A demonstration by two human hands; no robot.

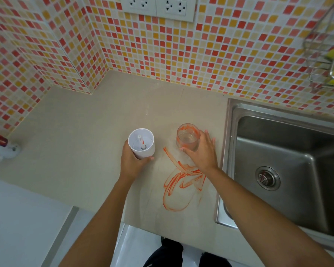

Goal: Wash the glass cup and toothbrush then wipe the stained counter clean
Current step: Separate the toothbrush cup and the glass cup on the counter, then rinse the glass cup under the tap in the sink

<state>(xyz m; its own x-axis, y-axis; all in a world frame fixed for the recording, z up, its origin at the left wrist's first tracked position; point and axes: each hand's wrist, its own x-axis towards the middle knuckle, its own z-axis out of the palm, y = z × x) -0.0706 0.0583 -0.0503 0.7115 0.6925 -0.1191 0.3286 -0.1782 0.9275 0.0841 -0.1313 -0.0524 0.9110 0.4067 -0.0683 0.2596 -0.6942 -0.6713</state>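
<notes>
From the head view, the left hand [132, 160] gripped the white cup [142, 143] holding the toothbrush [141, 142]; the right hand [200, 151] clasped the stained glass [187, 136] on the table [85, 132]. Best lifted upright toward the sink [278, 151].

Two cups: one white plastic cup [141, 143] inside the curled left-hand fingers [150, 158], one clear glass cup smeared orange [187, 137] against the right-hand fingers [205, 136]. One white toothbrush [141, 142] stands inside the white cup. One orange stain [178, 182] lies below the right fingers.
</notes>
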